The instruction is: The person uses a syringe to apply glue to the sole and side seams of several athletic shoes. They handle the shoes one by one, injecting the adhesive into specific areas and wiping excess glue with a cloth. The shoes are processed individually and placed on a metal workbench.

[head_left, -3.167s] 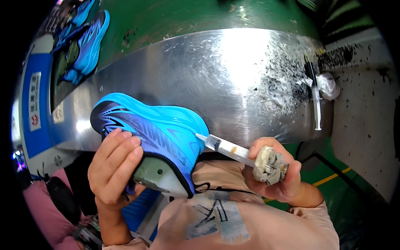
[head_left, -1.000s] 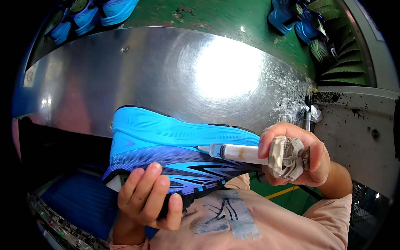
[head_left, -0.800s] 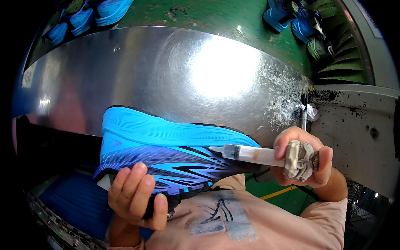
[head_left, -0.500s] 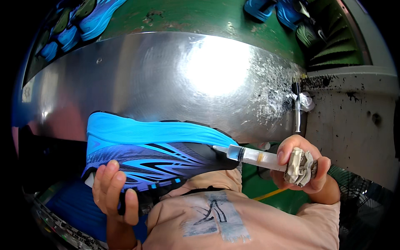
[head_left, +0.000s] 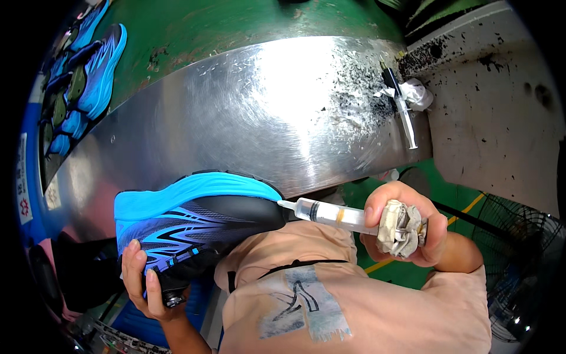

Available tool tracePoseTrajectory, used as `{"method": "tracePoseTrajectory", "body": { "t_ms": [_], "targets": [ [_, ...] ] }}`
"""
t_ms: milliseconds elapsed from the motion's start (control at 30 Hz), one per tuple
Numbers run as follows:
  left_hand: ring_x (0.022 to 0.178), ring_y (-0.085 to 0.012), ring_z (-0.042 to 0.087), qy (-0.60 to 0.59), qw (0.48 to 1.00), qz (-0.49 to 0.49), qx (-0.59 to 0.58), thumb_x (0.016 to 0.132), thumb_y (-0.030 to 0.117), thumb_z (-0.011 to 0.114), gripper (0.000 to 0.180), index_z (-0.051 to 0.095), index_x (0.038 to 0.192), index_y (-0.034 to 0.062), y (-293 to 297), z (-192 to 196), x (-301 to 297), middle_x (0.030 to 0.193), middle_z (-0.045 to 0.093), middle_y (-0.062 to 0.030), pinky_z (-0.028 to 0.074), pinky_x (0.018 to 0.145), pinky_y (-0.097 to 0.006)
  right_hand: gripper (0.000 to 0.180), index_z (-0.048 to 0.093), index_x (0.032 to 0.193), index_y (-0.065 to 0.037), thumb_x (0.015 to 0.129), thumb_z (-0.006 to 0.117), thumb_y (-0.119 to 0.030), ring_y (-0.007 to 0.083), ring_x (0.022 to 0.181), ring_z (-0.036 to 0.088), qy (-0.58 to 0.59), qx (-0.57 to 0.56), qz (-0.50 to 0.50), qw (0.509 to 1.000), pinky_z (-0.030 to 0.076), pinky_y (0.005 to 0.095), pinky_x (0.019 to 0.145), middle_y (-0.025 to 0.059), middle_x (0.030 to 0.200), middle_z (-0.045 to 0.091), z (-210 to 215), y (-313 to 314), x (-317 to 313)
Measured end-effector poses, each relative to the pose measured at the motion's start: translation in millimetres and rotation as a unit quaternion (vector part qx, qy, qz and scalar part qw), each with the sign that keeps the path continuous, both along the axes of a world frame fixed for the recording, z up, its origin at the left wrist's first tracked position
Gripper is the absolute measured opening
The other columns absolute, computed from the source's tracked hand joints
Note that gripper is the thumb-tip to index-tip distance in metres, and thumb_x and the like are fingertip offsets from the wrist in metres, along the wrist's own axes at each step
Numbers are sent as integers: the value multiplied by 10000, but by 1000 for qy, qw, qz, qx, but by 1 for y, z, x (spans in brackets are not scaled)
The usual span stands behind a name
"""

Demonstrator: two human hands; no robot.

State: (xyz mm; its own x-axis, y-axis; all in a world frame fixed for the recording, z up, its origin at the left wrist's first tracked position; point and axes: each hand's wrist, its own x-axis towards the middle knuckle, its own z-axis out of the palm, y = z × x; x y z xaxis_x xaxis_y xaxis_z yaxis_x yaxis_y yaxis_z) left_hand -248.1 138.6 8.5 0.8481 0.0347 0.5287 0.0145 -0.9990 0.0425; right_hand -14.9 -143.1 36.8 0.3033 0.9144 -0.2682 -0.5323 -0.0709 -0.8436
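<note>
A blue and black sports shoe (head_left: 194, 221) lies on its side in front of my chest, sole edge up. My left hand (head_left: 144, 283) grips it from below at its left end. My right hand (head_left: 407, 227) is shut on a clear syringe (head_left: 327, 213) together with a crumpled grey rag (head_left: 401, 227). The syringe tip touches the black right end of the shoe, where upper meets sole.
A scratched steel table top (head_left: 253, 118) curves ahead of me. A second syringe (head_left: 404, 112) and a white wad (head_left: 415, 91) lie at its right end. Several blue shoes (head_left: 82, 82) lie on a green belt at far left. A wire fan guard (head_left: 519, 265) is lower right.
The shoe has been turned from sole-up to lying sideways and shifted left. My left hand slid down to its left end. The syringe tip stays at the shoe's right end.
</note>
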Motion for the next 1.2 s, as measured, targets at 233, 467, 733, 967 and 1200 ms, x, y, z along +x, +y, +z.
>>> {"method": "tracePoseTrajectory", "body": {
  "t_ms": [233,467,733,967,1200],
  "targets": [
    [1044,-415,583,-1,1000,-2,-7,781,118,748,560,392,1206,35,1,4,8,1167,535,-221,497,904,-524,854,416,1249,56,861,345,-702,53,743,469,-14,27,-19,999,382,202,637,42,954,544,-10,-5,-3],
    [936,-364,619,1,997,41,-62,547,60,815,622,535,1101,36,19,27,40,1043,591,-184,498,854,-442,682,463,1153,-20,842,493,-625,124,585,486,-155,74,-151,973,372,253,514,47,736,528,0,29,49],
    [1241,-344,446,140,975,143,-96,540,110,814,820,473,1280,10,49,79,82,1321,467,-189,332,1043,-405,528,537,1204,-127,811,626,-469,323,723,620,-707,-127,70,692,496,420,590,131,838,583,-38,3,68],
    [1237,-365,464,156,974,-69,-150,606,195,821,688,545,1202,-10,-33,79,169,1264,538,-182,357,1030,-441,489,519,1195,-49,776,693,-233,270,951,535,-748,-294,-204,559,490,362,772,115,1027,546,-60,-33,74],
    [1252,-355,446,185,965,-179,-51,636,213,824,693,541,1242,32,-74,60,230,1269,535,-155,365,1027,-423,400,548,1166,-51,777,640,-77,258,860,565,-775,-258,-273,507,501,327,699,107,931,545,-62,-31,77]
  ]
}}
